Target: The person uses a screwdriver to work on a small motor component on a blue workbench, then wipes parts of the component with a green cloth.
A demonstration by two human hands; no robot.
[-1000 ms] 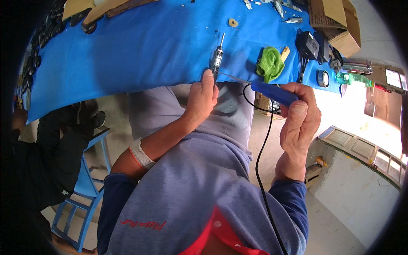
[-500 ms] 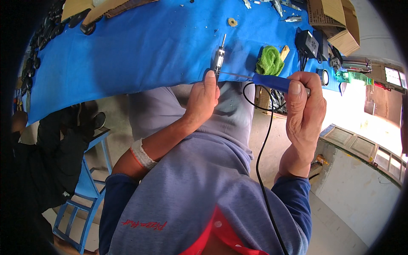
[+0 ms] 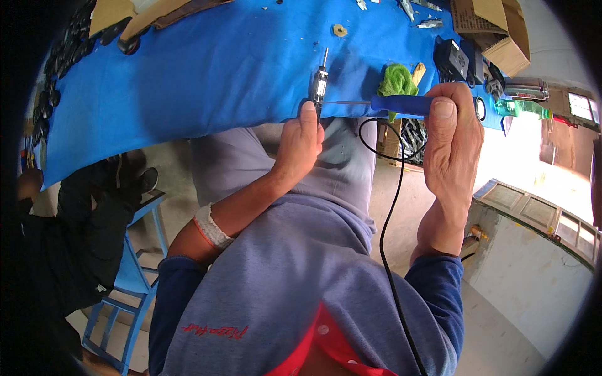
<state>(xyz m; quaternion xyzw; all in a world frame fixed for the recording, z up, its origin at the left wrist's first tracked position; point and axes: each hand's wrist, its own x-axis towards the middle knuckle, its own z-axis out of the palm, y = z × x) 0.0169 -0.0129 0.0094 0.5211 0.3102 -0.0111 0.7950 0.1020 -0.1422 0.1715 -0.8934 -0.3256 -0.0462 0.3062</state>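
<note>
My left hand [image 3: 298, 141] is closed around the lower end of a slim black-and-silver device [image 3: 320, 84] with a thin metal shaft at its top. The thumb lies along its side, and the device points up and away over the near edge of the blue cloth. In my right hand [image 3: 453, 141] is a screwdriver [image 3: 401, 104] with a blue handle, gripped from its butt end. Its thin blade runs level to the left, and the tip meets the side of the device just above my left thumb. Whether it sits in a screw is too small to tell.
A green cloth [image 3: 397, 79] lies behind the screwdriver, beside black power adapters [image 3: 451, 59]. Cardboard boxes [image 3: 492, 28] stand at the far corners. A black cable [image 3: 390, 232] hangs before my body. Someone in dark clothes [image 3: 78, 219] is near a blue chair [image 3: 130, 276] at left.
My right hand has risen slightly, bringing the screwdriver from a slant to nearly level. The device in my left hand has shifted a little to the left.
</note>
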